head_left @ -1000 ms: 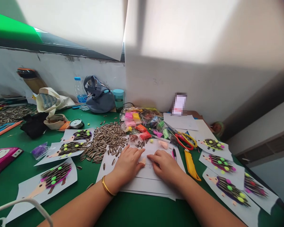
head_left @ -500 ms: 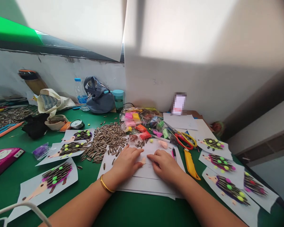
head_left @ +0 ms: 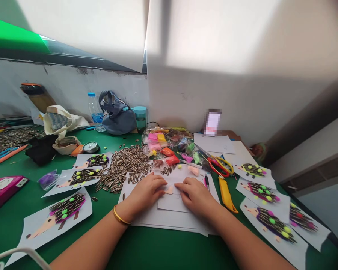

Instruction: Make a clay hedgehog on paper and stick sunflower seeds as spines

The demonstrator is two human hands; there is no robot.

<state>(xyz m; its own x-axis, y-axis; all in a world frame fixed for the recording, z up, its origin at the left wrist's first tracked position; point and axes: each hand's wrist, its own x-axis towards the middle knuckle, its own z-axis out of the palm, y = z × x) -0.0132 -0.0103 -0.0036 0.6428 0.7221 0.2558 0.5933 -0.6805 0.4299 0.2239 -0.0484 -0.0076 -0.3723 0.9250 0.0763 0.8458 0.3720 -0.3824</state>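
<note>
A small flat piece of peach clay (head_left: pixel 169 190) lies on a white sheet of paper (head_left: pixel 171 204) with faint pencil lines. Just left of the clay is my left hand (head_left: pixel 146 194), its thumb and fingers apart and bent towards the paper. My right hand (head_left: pixel 198 195) rests on the sheet to the right, index finger stretched towards the clay and the other fingers partly curled. More white sheets (head_left: pixel 146 219) lie underneath. A lump of peach clay (head_left: pixel 193 171) and a black pen (head_left: pixel 206 182) are beyond my right hand.
Sunflower seeds (head_left: pixel 129 163) are heaped at the back left. Bagged coloured clay (head_left: pixel 167 152), scissors (head_left: pixel 219 165) and a yellow cutter (head_left: pixel 227 195) lie behind and right. Seed-covered hedgehog pictures (head_left: pixel 272 221) flank both sides. A blue bag (head_left: pixel 118 120) stands by the wall.
My left hand has shifted left, its thumb drawing away from the peach clay and uncovering more of the sheet. My right hand has hardly moved.
</note>
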